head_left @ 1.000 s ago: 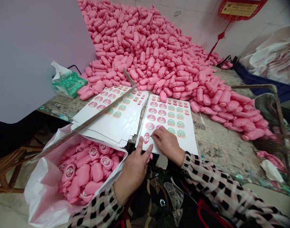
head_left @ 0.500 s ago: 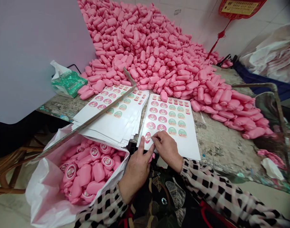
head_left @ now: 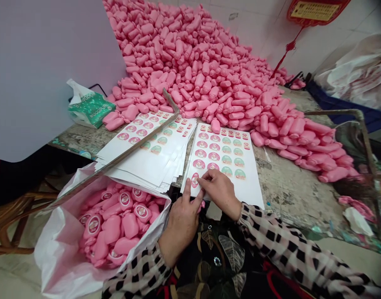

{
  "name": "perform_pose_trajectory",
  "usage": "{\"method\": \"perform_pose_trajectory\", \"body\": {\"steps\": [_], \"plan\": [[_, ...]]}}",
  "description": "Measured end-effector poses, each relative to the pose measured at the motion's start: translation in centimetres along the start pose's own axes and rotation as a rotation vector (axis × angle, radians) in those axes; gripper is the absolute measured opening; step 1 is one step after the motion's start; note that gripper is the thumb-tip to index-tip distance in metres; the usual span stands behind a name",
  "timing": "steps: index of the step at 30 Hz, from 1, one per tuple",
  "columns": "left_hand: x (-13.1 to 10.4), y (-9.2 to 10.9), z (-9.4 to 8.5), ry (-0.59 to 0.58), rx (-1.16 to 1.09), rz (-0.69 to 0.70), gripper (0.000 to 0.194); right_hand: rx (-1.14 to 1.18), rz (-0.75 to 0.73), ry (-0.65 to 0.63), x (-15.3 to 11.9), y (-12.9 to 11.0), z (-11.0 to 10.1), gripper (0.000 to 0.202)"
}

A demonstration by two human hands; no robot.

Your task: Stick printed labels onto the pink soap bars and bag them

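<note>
My left hand (head_left: 184, 218) rests at the near edge of a white sticker sheet (head_left: 251, 187), its index finger stretched out beside an oval pink sticker (head_left: 194, 180). From under its thumb pokes a bit of a small pink bottle (head_left: 202, 204); the rest is hidden by the hand. Thumb and index finger of my right hand (head_left: 219, 190) are pinched at the right edge of that oval sticker, which still lies on the sheet. Rows of pink and green stickers fill the sheet above both hands.
A large heap of pink bottles (head_left: 202, 70) covers the back of the worktable (head_left: 290, 191). At left, a metal bar (head_left: 124, 157) lies across stacked sticker sheets (head_left: 153, 170). Below stands a white sack (head_left: 57, 245) of labelled bottles. A green packet (head_left: 92, 108) sits behind.
Both hands stay at the oval sticker with almost the same pose. The view has shifted very slightly.
</note>
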State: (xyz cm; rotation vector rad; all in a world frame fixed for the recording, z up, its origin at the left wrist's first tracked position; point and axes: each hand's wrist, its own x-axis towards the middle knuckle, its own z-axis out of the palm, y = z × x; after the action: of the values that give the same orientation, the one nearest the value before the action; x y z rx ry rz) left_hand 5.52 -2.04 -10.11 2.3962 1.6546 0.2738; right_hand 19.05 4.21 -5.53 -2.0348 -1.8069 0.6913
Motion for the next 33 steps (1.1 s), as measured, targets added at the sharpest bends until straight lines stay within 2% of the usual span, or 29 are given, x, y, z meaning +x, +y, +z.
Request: {"method": "perform_pose_trajectory", "body": {"steps": [7, 15, 23, 29, 33], "plan": [[-0.1, 0.3, -0.2, -0.019, 0.043, -0.001, 0.063, -0.018, -0.017, 0.003, 0.2, -0.8, -1.0, 0.017], [-0.1, 0.4, -0.3, -0.004, 0.04, 0.002, 0.064, 0.062, 0.002, -0.053, 0.9, -0.8, -1.6, 0.015], [-0.5, 0.6, 0.0, 0.052, -0.052, -0.055, 0.063, 0.345, -0.022, -0.105, 2.1, 0.7, -1.0, 0.019], [-0.4, 0.8, -0.2, 0.036, -0.092, -0.099, 0.062, 0.65, -0.032, -0.149, 2.8, 0.9, -2.3, 0.026], [-0.4, 0.5, -0.3, 0.013, -0.127, -0.121, 0.061, 0.656, -0.071, -0.144, 3.2, 1.4, -2.5, 0.028]]}}
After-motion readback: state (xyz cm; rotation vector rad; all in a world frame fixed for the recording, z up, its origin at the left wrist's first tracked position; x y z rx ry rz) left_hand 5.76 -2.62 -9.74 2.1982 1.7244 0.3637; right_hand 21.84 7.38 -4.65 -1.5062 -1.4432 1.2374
